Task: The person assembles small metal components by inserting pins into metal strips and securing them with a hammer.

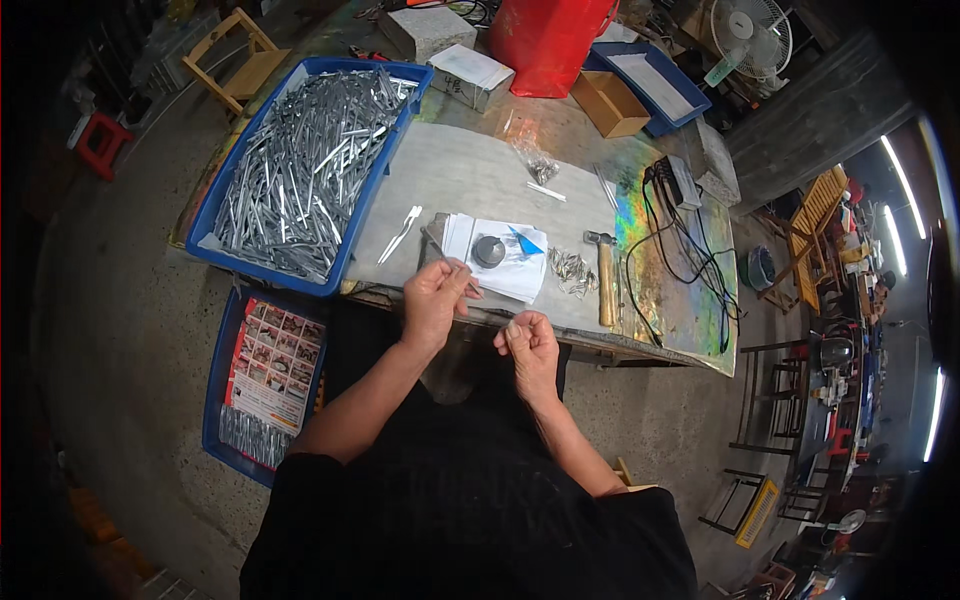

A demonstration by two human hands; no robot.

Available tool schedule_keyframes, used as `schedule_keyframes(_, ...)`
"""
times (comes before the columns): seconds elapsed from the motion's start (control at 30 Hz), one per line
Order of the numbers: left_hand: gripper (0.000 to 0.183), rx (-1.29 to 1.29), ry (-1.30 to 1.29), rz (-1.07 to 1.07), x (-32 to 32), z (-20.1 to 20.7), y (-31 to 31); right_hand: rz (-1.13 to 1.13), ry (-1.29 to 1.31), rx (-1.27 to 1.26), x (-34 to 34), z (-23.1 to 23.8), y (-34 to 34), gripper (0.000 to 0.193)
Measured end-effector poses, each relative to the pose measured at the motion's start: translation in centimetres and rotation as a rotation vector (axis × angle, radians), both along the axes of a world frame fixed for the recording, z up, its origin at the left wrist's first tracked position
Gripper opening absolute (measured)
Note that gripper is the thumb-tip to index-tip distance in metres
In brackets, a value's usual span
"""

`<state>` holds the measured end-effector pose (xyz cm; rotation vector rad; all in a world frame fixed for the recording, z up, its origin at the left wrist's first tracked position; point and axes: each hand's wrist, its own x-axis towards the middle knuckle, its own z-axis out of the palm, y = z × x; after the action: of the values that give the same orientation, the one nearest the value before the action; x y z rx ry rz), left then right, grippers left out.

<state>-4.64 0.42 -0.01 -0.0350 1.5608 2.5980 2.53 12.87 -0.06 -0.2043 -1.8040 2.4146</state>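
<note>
My left hand (434,303) pinches a thin grey metal strip (433,240) near the front edge of the table, its far end sticking out past the fingers. Close by on the right, my right hand (530,350) is closed with thumb against fingers; whatever it may hold is too small to make out. Beyond the hands, a round dark metal block (489,251) sits on a stack of white paper (520,278), beside a blue triangular piece (526,241). A small heap of metal parts (573,272) lies to the right, then a hammer (606,280) with a wooden handle.
A blue tray (345,262) heaped with metal strips fills the table's left side, with a forked metal piece (400,235) beside it. Below stands another blue bin (212,420). Black cables (690,250) tangle on the right. A red container (545,50) and cardboard box (612,105) stand behind.
</note>
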Motion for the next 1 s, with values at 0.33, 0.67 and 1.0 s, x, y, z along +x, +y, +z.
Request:
schedule_keyframes(0.33, 0.008, -0.257, 0.325, 0.044, -4.5, 0.5, 1.7, -0.024, -0.030, 0.020, 1.1, -0.6, 1.6, 0.011)
schedule_keyframes(0.67, 0.009, -0.392, 0.317, 0.060, -4.9, 0.2, 2.4, -0.034, -0.025, 0.003, 1.5, -1.4, 2.5, 0.009)
schedule_keyframes(1.0, 0.007, -0.357, 0.275, 0.092, -4.7, 0.3, 2.5, -0.080, -0.028, -0.003, 1.9, -1.5, 3.3, 0.009)
